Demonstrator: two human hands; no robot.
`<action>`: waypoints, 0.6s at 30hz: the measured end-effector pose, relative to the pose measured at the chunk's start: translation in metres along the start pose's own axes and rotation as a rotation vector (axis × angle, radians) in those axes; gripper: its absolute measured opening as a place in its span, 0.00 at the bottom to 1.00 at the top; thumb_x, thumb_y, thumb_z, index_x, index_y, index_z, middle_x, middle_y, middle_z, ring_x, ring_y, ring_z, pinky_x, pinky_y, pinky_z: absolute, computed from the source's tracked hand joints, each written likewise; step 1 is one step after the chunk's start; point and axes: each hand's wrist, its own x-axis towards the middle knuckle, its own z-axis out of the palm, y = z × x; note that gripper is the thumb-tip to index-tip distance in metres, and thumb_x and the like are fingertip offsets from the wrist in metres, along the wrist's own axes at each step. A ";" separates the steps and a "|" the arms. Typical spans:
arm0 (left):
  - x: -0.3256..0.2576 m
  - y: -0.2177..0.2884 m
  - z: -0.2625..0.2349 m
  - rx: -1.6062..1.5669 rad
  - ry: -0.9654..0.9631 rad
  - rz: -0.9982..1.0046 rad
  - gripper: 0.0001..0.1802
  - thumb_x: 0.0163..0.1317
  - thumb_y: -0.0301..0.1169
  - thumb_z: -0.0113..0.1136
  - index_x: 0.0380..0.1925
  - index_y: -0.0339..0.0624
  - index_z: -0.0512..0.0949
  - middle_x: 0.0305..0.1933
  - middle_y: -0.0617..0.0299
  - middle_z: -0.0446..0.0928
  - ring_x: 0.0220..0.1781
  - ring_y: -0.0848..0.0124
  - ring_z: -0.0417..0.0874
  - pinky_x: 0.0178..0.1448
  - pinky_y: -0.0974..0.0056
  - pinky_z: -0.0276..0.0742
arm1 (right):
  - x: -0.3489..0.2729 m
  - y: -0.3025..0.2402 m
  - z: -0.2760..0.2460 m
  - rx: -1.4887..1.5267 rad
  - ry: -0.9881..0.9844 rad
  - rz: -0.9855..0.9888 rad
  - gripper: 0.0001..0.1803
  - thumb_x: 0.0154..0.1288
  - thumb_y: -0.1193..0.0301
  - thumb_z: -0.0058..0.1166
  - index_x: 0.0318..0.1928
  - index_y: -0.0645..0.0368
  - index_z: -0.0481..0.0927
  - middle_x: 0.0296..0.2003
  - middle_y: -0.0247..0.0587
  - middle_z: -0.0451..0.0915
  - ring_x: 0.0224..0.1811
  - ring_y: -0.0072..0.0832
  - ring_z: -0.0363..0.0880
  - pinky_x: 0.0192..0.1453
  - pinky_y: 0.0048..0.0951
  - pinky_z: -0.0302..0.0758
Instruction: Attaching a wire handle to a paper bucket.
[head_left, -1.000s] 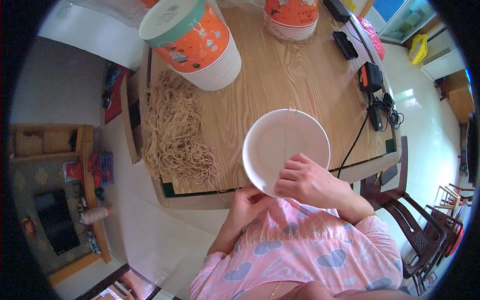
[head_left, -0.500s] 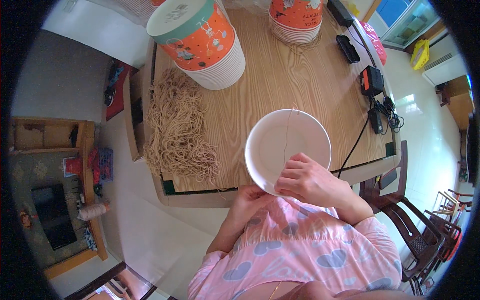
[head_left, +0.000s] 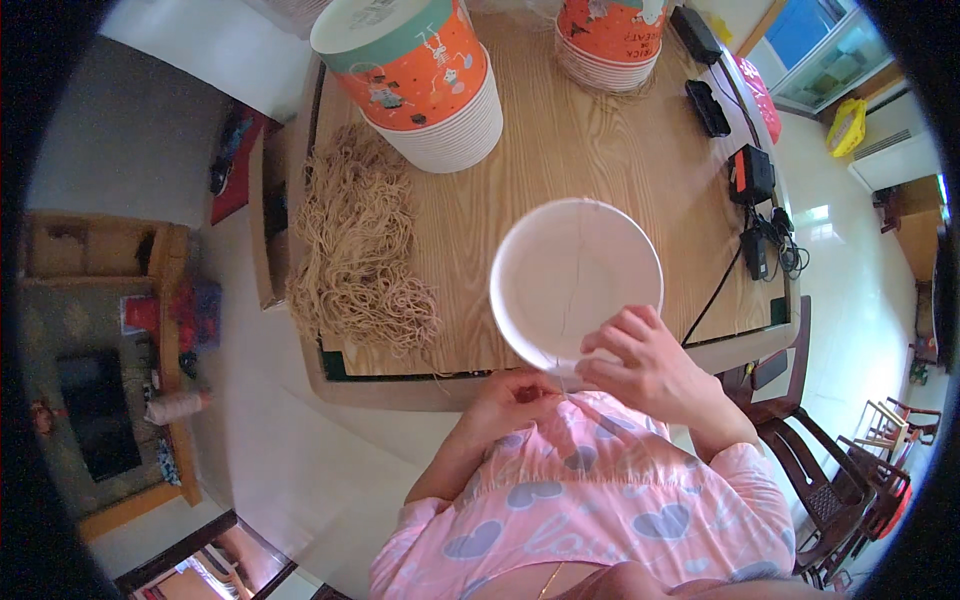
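A white paper bowl point(head_left: 575, 278) is held tilted over the near edge of the wooden table point(head_left: 560, 150), its inside facing me. My right hand point(head_left: 640, 365) grips its lower right rim. My left hand point(head_left: 510, 400) is under the bowl's near edge, fingers closed on a thin string or noodle strand by the rim; its grip is partly hidden. A heap of pale brown string-like strands point(head_left: 365, 250) lies on the table's left side.
Two stacks of orange-printed paper bowls stand at the back, a big one point(head_left: 420, 80) at the left and another point(head_left: 610, 35) to the right. Black chargers and cables point(head_left: 755, 200) lie along the right edge. A dark wooden chair point(head_left: 820, 470) stands to my right.
The view has shifted slightly; the bowl and both hands keep nearly the same pose at the table's near edge.
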 end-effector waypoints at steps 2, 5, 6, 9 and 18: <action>0.013 -0.003 0.003 -0.023 -0.005 0.055 0.03 0.55 0.25 0.61 0.30 0.39 0.79 0.26 0.71 0.76 0.27 0.84 0.73 0.31 0.77 0.70 | 0.005 0.009 0.002 -0.025 0.004 0.015 0.14 0.46 0.63 0.58 0.36 0.52 0.76 0.42 0.34 0.71 0.48 0.33 0.69 0.56 0.44 0.62; 0.036 -0.033 -0.003 0.030 0.071 0.141 0.03 0.55 0.26 0.61 0.26 0.38 0.79 0.22 0.72 0.74 0.25 0.85 0.72 0.29 0.77 0.68 | 0.019 0.010 0.007 -0.064 0.205 0.073 0.13 0.45 0.66 0.60 0.34 0.53 0.77 0.49 0.38 0.71 0.54 0.36 0.67 0.64 0.52 0.55; 0.043 -0.040 -0.006 0.101 0.132 0.166 0.04 0.55 0.26 0.61 0.24 0.38 0.79 0.20 0.72 0.74 0.24 0.85 0.71 0.28 0.76 0.67 | 0.018 0.007 0.010 0.015 0.273 0.080 0.12 0.45 0.68 0.62 0.33 0.53 0.77 0.48 0.38 0.72 0.53 0.36 0.68 0.64 0.52 0.56; 0.037 -0.033 -0.007 0.299 0.215 0.172 0.04 0.54 0.27 0.61 0.24 0.38 0.78 0.18 0.70 0.74 0.22 0.83 0.71 0.26 0.74 0.67 | 0.001 0.001 0.029 0.141 0.450 0.035 0.11 0.46 0.73 0.64 0.31 0.56 0.76 0.39 0.38 0.76 0.43 0.38 0.74 0.57 0.49 0.65; 0.036 -0.029 0.001 0.739 -0.001 0.286 0.07 0.50 0.30 0.58 0.26 0.37 0.78 0.28 0.53 0.78 0.31 0.60 0.80 0.37 0.59 0.74 | -0.011 -0.001 0.050 0.205 0.696 0.107 0.09 0.45 0.83 0.57 0.28 0.60 0.73 0.27 0.40 0.76 0.31 0.32 0.74 0.50 0.43 0.67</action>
